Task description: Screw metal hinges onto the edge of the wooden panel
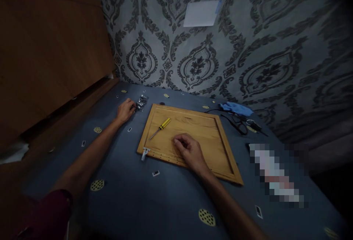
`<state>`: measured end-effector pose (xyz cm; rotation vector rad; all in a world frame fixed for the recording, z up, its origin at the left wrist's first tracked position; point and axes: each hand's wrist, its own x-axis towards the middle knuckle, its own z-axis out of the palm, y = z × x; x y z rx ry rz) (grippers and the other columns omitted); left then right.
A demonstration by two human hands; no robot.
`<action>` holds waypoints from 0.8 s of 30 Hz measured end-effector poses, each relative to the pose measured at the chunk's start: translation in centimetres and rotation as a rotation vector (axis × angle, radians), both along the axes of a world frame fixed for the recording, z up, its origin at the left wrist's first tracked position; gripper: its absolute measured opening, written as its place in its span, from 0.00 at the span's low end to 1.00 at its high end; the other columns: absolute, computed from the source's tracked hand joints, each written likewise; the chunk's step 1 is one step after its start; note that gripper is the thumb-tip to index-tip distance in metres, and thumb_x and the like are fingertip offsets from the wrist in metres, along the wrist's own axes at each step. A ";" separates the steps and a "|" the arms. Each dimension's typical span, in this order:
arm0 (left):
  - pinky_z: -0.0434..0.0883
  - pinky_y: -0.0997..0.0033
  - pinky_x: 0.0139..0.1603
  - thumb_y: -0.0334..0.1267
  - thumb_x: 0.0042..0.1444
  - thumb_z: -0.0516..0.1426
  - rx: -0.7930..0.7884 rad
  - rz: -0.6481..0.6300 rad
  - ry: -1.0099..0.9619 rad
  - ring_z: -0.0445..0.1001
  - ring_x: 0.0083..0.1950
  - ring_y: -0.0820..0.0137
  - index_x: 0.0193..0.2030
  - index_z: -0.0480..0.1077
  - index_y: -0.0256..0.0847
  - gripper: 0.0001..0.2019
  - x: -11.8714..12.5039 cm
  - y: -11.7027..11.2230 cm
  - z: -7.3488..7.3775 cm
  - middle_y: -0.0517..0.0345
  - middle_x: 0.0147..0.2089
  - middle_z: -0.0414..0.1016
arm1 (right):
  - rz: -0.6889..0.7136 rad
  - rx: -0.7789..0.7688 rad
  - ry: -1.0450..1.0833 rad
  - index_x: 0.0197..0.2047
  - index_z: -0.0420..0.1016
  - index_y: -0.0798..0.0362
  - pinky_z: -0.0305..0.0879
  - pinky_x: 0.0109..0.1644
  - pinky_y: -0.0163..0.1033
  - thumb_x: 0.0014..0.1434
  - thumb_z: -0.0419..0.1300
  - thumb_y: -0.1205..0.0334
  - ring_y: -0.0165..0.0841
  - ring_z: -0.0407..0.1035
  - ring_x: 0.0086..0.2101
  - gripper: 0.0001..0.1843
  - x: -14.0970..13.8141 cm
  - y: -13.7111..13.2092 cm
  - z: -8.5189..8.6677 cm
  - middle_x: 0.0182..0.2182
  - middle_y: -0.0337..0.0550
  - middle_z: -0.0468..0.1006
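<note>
My left hand is beside a small pile of shiny metal hardware, its fingers closed at the near edge of the pile. What they grip, if anything, is too small to tell. My right hand is over the near part of a framed wooden panel, with thumb and forefinger pinched together. Anything in that pinch is hidden. A screwdriver with a yellow and black handle lies on the panel, tip toward me. A metal hinge sits at the panel's near left corner, partly over the edge.
A patterned dark blue sheet covers the surface. At the back right lie a blue cloth, glasses and a dark key-like item. A blurred-out item lies right. A wooden cabinet stands left, a patterned wall behind.
</note>
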<state>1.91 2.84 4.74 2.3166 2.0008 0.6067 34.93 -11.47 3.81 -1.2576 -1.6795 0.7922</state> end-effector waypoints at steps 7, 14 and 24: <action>0.80 0.50 0.59 0.46 0.70 0.62 0.040 -0.070 0.026 0.78 0.59 0.58 0.62 0.72 0.39 0.19 -0.5 -1.0 0.2 0.46 0.62 0.75 | -0.003 0.023 -0.010 0.33 0.79 0.49 0.69 0.38 0.43 0.59 0.60 0.51 0.39 0.73 0.33 0.12 0.0 0.0 0.0 0.32 0.46 0.81; 0.80 0.50 0.59 0.45 0.70 0.61 0.066 -0.120 -0.019 0.78 0.58 0.59 0.60 0.73 0.38 0.17 -2.1 -4.2 -0.6 0.47 0.61 0.76 | 0.010 0.035 -0.005 0.33 0.79 0.50 0.68 0.39 0.41 0.60 0.59 0.52 0.38 0.73 0.34 0.12 0.1 0.1 -0.4 0.32 0.45 0.81; 0.79 0.54 0.56 0.42 0.69 0.63 0.095 -0.056 -0.424 0.78 0.52 0.63 0.48 0.76 0.36 0.10 -3.3 -5.8 -1.0 0.51 0.50 0.78 | 0.017 0.024 -0.025 0.35 0.81 0.51 0.69 0.40 0.41 0.61 0.60 0.53 0.38 0.75 0.35 0.12 0.4 0.2 -0.6 0.33 0.45 0.81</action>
